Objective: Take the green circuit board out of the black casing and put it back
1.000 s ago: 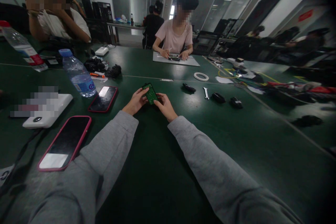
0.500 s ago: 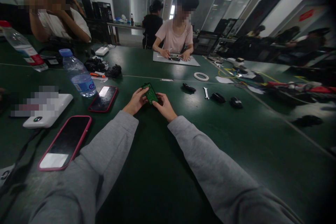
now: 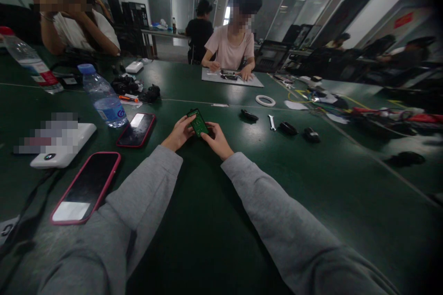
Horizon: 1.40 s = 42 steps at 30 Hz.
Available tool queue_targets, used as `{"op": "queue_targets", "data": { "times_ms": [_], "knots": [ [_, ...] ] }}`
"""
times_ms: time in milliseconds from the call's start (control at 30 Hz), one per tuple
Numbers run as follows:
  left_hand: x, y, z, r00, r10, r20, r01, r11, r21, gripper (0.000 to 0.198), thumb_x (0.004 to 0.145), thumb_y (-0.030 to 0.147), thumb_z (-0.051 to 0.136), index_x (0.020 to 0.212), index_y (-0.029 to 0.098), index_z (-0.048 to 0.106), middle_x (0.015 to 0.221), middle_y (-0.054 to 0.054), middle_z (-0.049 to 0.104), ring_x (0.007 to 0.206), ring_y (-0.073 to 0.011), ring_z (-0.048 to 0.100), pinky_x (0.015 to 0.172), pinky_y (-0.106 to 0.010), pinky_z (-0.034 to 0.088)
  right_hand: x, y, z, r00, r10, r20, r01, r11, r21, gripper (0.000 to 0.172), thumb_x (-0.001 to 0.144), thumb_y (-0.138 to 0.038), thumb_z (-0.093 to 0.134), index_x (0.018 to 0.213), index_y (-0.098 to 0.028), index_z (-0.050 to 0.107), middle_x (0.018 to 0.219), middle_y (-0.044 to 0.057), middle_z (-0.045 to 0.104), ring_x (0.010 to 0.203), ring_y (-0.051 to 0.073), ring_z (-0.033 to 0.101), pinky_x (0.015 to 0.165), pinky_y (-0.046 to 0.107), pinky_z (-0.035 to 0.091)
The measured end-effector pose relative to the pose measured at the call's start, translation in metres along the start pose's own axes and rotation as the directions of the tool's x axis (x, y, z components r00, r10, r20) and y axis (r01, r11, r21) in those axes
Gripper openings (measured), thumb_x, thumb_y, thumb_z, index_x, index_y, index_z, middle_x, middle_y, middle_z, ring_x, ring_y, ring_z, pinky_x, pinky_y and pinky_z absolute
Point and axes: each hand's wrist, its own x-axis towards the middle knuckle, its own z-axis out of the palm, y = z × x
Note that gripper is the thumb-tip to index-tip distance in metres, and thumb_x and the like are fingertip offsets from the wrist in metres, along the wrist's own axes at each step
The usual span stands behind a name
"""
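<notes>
A small green circuit board with a dark edge is held tilted above the green table. My left hand grips its left side, the thumb lying over the face near the upper left. At the lower right edge, my right hand pinches it between thumb and fingers. The fingertips behind the board are hidden. To the left of my left hand lies a phone in a red case.
Left: a blue-capped bottle, a white power bank, a larger phone. Right: a wrench, black parts, a white ring and cables. Across the table, a person works over a grey mat.
My hands and the board look almost unmoved. Across the table, the person's hand at the left of the mat has shifted slightly left, away from the parts.
</notes>
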Motion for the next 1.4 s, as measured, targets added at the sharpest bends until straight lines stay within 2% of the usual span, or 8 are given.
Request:
{"op": "queue_targets", "data": {
  "times_ms": [733,1067,1233,1400],
  "knots": [
    [0.004,-0.002,-0.0035,1.0,-0.01,0.019,0.01,1.0,0.017,0.042,0.068,0.032,0.085,0.101,0.018,0.065,0.098,-0.003,0.072,0.075,-0.0126,0.067,0.063,-0.024,0.049,0.0011,-0.0013,0.0001,0.999,0.039,0.001,-0.039,0.998,0.046,0.06,0.075,-0.045,0.076,0.123,-0.022,0.047,0.113,0.007,0.06,0.107,0.021,0.06,0.102,0.044,0.049],
    [0.0027,-0.0028,-0.0024,1.0,0.006,0.001,-0.006,1.0,0.013,0.043,0.066,0.032,0.086,0.1,0.018,0.065,0.096,-0.003,0.072,0.074,-0.0123,0.066,0.062,-0.024,0.049,0.0022,-0.0006,0.0011,0.999,0.041,0.002,-0.041,0.998,0.051,0.06,0.075,-0.044,0.075,0.122,-0.022,0.045,0.108,0.006,0.058,0.103,0.021,0.06,0.098,0.043,0.05],
    [0.0024,-0.0021,-0.0018,1.0,-0.001,-0.011,0.001,1.0,0.008,0.041,0.065,0.03,0.087,0.098,0.019,0.064,0.088,0.0,0.07,0.069,-0.0108,0.064,0.06,-0.023,0.049,0.0015,-0.001,0.0007,1.0,0.027,0.001,-0.027,0.998,0.047,0.059,0.076,-0.044,0.074,0.123,-0.021,0.045,0.111,0.007,0.058,0.105,0.021,0.059,0.1,0.044,0.049],
    [0.0016,-0.0015,-0.0012,1.0,-0.009,-0.007,0.009,1.0,0.002,0.042,0.065,0.03,0.088,0.098,0.019,0.064,0.088,0.001,0.07,0.07,-0.0112,0.066,0.059,-0.023,0.049,0.0007,-0.003,-0.0006,0.999,0.033,-0.003,-0.033,0.999,0.041,0.059,0.078,-0.05,0.072,0.122,-0.021,0.046,0.112,0.008,0.058,0.103,0.021,0.059,0.099,0.043,0.049]
  ]
}}
